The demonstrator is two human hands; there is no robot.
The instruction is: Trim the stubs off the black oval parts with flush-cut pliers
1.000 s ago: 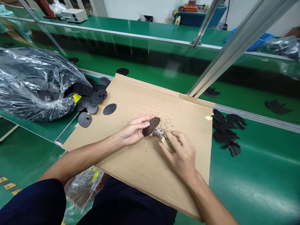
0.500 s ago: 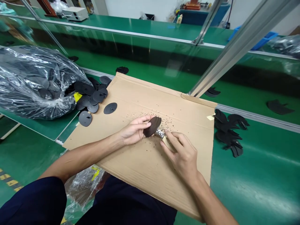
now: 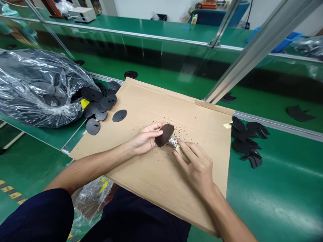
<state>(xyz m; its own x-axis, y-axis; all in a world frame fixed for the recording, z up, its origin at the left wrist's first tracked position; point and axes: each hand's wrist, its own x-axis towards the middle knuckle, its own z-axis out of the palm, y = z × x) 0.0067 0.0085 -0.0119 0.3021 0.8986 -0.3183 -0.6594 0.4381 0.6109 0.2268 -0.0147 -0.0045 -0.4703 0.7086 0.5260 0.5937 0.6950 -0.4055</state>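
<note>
My left hand (image 3: 144, 140) pinches a black round disc (image 3: 164, 134) and holds it tilted just above a flat sheet of cardboard (image 3: 151, 174). My right hand (image 3: 196, 165) is closed round a small cutting tool (image 3: 173, 143) with a metal tip and a pale handle. The tip touches the disc's lower edge. Small dark trimmings (image 3: 181, 129) are scattered over the cardboard around both hands.
A clear plastic bag (image 3: 35, 87) full of black discs lies at the left, with loose discs (image 3: 99, 104) spilling from its mouth. Several cut black pieces (image 3: 246, 141) lie on the green belt (image 3: 277, 188) to the right. A slanted aluminium post (image 3: 252, 50) rises behind the cardboard.
Both hands stay in place with the disc and the tool; the disc has turned very slightly in my left fingers. The view has drifted a little.
</note>
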